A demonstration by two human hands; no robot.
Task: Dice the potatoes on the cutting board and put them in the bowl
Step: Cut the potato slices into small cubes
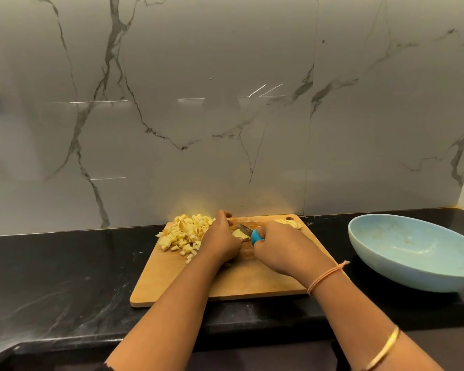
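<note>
Hands [221, 241] [281, 245] with knife [255, 236], potato piece [238, 233] between

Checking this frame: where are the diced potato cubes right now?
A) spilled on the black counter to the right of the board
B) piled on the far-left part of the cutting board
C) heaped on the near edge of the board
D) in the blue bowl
B: the pile of diced potato lies on the far-left part of the cutting board, and the bowl holds no cubes.
</note>
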